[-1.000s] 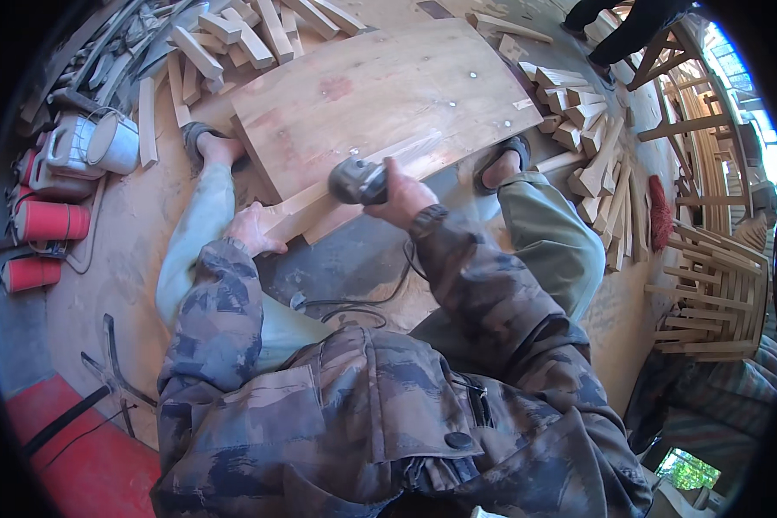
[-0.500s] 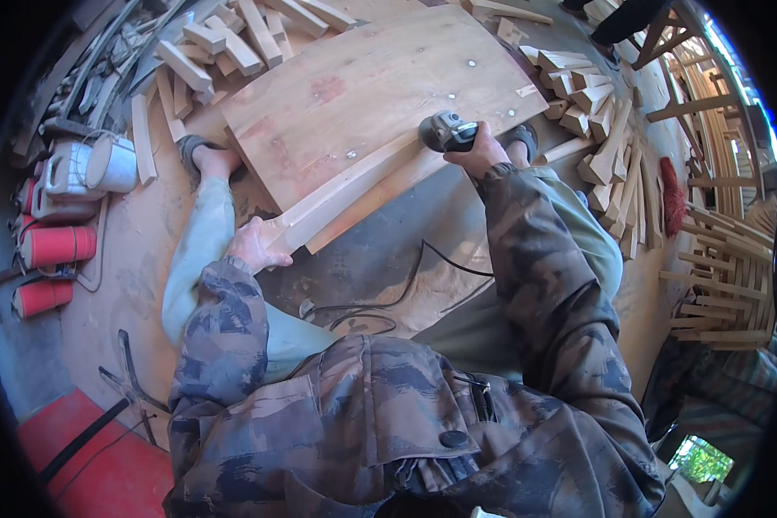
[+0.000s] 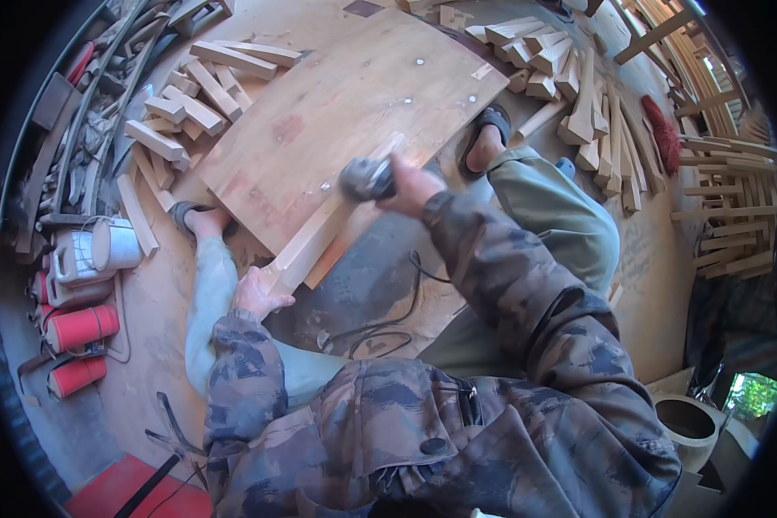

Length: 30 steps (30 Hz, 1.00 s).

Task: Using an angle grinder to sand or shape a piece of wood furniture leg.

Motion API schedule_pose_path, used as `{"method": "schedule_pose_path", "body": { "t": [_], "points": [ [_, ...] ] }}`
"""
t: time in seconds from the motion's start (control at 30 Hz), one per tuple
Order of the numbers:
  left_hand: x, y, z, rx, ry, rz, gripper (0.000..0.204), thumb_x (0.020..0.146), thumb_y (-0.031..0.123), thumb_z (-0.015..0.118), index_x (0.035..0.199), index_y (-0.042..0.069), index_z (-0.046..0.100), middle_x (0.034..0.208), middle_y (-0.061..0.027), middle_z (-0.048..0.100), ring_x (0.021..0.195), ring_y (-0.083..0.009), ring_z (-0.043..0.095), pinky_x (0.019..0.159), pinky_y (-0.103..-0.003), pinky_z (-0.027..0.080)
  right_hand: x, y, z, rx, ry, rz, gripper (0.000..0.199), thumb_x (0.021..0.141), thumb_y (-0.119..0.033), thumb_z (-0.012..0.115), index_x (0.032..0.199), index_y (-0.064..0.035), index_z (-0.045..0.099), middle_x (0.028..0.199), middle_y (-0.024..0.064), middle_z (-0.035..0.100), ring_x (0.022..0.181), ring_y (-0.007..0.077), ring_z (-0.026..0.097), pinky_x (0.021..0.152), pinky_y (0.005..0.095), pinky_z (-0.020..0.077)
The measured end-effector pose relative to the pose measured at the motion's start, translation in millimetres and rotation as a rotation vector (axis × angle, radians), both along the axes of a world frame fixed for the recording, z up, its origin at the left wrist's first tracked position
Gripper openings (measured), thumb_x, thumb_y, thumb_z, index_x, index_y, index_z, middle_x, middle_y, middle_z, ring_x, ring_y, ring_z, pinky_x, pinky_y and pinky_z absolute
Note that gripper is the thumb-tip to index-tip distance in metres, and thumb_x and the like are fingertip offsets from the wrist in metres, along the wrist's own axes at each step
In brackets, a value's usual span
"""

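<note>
A low plywood board [image 3: 354,95] lies between my feet, and a long pale wooden piece [image 3: 306,240] rests along its near edge. My left hand [image 3: 259,293] is closed around the near left end of that piece. In my right hand [image 3: 413,186] is a grey and black angle grinder [image 3: 367,180], held over the middle part of the piece and slightly blurred. Its disc is hidden beneath the head, so I cannot tell whether it touches the wood. A black cord [image 3: 380,332] curls on the floor below the board.
Short wooden blocks [image 3: 211,91] are heaped beyond the board at left. Shaped wooden legs [image 3: 613,138] lie piled at right, beside a red fluffy bundle [image 3: 660,134]. Red canisters [image 3: 82,328] and a white bucket [image 3: 116,244] stand at far left; stacked slats [image 3: 734,203] stand far right.
My right hand has brought the angle grinder left and nearer along the wooden piece, toward my left hand. The left hand keeps its hold. The whole view has shifted and turned somewhat.
</note>
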<state>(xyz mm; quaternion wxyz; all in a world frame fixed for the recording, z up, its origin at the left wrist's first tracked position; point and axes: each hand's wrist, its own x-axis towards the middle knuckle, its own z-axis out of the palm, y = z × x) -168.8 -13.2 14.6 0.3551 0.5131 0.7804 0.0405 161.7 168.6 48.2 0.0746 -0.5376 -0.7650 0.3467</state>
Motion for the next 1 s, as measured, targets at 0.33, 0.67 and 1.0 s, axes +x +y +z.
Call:
{"method": "schedule_pose_path", "body": {
  "t": [0.33, 0.67, 1.0],
  "points": [
    [13, 10, 9, 0.030, 0.055, -0.058, 0.073, 0.047, 0.034, 0.091, 0.099, 0.000, 0.052, 0.100, -0.0200, 0.064, 0.094, -0.0332, 0.062, 0.085, -0.040, 0.049, 24, 27, -10, 0.007, -0.024, -0.157, 0.074, 0.064, -0.034, 0.080, 0.118, -0.0013, 0.042, 0.099, 0.0267, 0.063, 0.096, 0.0399, 0.063, 0.082, 0.0431, 0.0498],
    [13, 6, 12, 0.048, 0.078, -0.048, 0.071, 0.048, 0.032, 0.091, 0.098, 0.000, 0.053, 0.099, -0.0193, 0.063, 0.096, -0.0324, 0.062, 0.085, -0.040, 0.048, 42, 31, -4, -0.009, -0.078, -0.129, 0.073, 0.063, -0.032, 0.081, 0.117, -0.0046, 0.041, 0.099, 0.0237, 0.064, 0.096, 0.0381, 0.064, 0.082, 0.0426, 0.0510],
    [29, -4, 6, 0.103, 0.221, -0.034, 0.076, 0.050, 0.033, 0.089, 0.108, 0.004, 0.050, 0.109, -0.0187, 0.057, 0.103, -0.0370, 0.057, 0.087, -0.044, 0.048, 21, 21, 5, 0.013, -0.078, -0.188, 0.076, 0.064, -0.032, 0.080, 0.116, 0.0042, 0.039, 0.105, 0.0268, 0.062, 0.104, 0.0376, 0.061, 0.089, 0.0402, 0.0482]
  ]
}}
